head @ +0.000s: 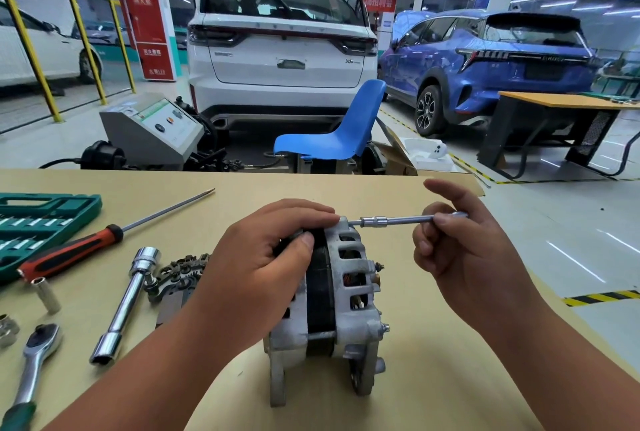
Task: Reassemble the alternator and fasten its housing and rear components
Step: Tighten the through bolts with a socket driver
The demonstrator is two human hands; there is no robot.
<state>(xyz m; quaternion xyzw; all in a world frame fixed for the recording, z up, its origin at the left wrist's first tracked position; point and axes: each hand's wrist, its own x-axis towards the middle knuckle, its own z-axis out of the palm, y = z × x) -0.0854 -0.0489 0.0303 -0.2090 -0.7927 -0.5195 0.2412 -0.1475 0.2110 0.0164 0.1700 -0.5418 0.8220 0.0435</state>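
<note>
the alternator (332, 309) stood upright on its mounting lugs near the middle of the tan table (433, 389), its ribbed rear housing turned to the right. the left hand (263, 257) gripped its top, fingers curled over the front housing and the thumb pressed on the dark band between the 2 halves. the right hand (460, 250) pinched the far end of a slim socket driver (391, 221) between thumb and curled fingers, with the index finger lifted straight and free. the driver lay level, its socket end meeting a bolt at the upper edge of the rear housing, just beside the left fingertips. to the left on the table lay a screwdriver (72, 254) with a red and black handle, a chrome tube wrench (128, 302), a ratchet (34, 354) with a green grip, a loose socket (46, 293) and a dark finned rectifier plate (180, 274) partly hidden by the left forearm. a green socket case (41, 219) sat open at the left edge. beyond the table stood a blue chair (343, 132), a white car (284, 49) and a blue car (502, 63).
</note>
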